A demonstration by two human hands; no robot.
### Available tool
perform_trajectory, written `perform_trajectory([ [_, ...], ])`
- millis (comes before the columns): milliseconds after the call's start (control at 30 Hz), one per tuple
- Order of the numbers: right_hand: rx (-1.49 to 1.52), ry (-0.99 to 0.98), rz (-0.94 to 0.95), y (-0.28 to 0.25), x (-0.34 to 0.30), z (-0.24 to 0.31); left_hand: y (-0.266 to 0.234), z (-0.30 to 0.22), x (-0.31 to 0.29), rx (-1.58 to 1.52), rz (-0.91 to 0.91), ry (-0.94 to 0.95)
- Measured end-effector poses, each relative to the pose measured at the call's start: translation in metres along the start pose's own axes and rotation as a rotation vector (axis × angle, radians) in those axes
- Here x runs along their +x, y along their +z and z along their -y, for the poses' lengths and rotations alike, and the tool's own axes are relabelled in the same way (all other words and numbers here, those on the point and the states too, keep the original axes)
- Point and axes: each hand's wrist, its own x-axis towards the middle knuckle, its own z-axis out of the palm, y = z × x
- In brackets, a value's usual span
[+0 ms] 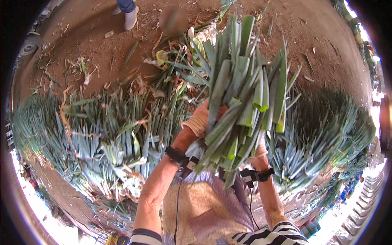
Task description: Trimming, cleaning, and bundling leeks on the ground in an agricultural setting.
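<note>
A thick bunch of green onions (241, 94) is held up in front of me, several leaves cut off square and showing hollow ends. My left hand (200, 118), in a pale work glove, grips its left side, with part of the fingers tucked behind the leaves. On the lower right my right hand (260, 150), also gloved, presses against the bunch; its fingers are mostly covered by the greens. Black straps with small devices sit on both wrists.
Long rows of green onions lie on the ground to my left (110, 139) and right (310, 134). Leaf scraps (175, 61) litter the brown dirt (90, 45) ahead. A person's shoe (131, 18) stands at the far left, near a wheel (30, 45) by the rim.
</note>
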Motion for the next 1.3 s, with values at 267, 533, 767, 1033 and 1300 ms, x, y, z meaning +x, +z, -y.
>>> perform_trajectory([
  [267, -0.07, -0.033, 0.207, 0.131, 0.284, -0.029, -0.182, 0.135, 0.223, 0.052, -0.12, 0.09],
  [533, -1.0, -0.544, 0.2, 0.133, 0.55, -0.089, -0.163, 0.227, 0.369, 0.938, -0.539, -0.256],
  [767, -1.32, -0.5, 0.273, 0.146, 0.548, -0.128, -0.207, 0.256, 0.355, 0.989, -0.565, -0.229],
  [1033, -1.473, -0.376, -0.027, 0.131, 0.485, -0.07, -0.173, 0.235, 0.236, 0.109, -0.91, 0.018],
  [1300, -1.804, -0.584, 0.109, 0.01, 0.346, -0.052, -0.038, 0.27, -0.042, 0.148, -0.536, -0.107],
])
